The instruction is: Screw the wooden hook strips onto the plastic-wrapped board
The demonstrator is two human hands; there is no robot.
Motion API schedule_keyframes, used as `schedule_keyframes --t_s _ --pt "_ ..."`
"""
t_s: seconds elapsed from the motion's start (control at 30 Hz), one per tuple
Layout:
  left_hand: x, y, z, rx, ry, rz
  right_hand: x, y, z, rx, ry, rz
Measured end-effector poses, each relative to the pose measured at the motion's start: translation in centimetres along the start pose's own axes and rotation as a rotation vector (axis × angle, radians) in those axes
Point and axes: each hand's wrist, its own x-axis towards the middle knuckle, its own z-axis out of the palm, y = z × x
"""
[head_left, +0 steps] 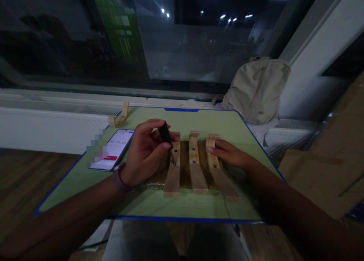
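Observation:
My left hand [146, 151] is closed around the black handle of a screwdriver [164, 135]. Its shaft slants down to a hole in the left wooden hook piece [172, 181], and the tip touches there. My right hand [229, 153] grips the right wooden hook piece [213, 153] by its upper part, thumb on top. Between them lies a middle wooden hook piece [196, 174], with two dark holes showing. All three pieces rest across a brown, shiny, tape-like slab [184, 170].
The pieces lie on a green board table [142, 210] with a blue edge. A phone [113, 149] lies at its left, and another curved wooden hook [122, 117] sits at the back left corner. Behind stand a beige backpack [257, 90] and a window; cardboard boxes [321, 170] stand at right.

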Motion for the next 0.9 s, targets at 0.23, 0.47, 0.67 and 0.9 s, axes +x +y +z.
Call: schedule_keyframes --t_s 0.23,0.47,0.67,0.9 --pt "0.0 0.5 0.2 0.030 0.044 -0.080 0.0 0.0 -0.2 -0.003 -0.003 0.004" --pt "0.1 0.5 0.0 0.025 0.019 -0.038 -0.3 0.0 -0.3 -0.011 -0.011 0.062" --pt "-0.1 0.4 0.0 0.065 0.002 -0.071 -0.2 -1.0 -0.3 0.008 -0.013 0.073" --pt "0.0 -0.3 -0.3 -0.038 -0.045 -0.036 0.0 -1.2 -0.2 0.052 -0.008 0.076"
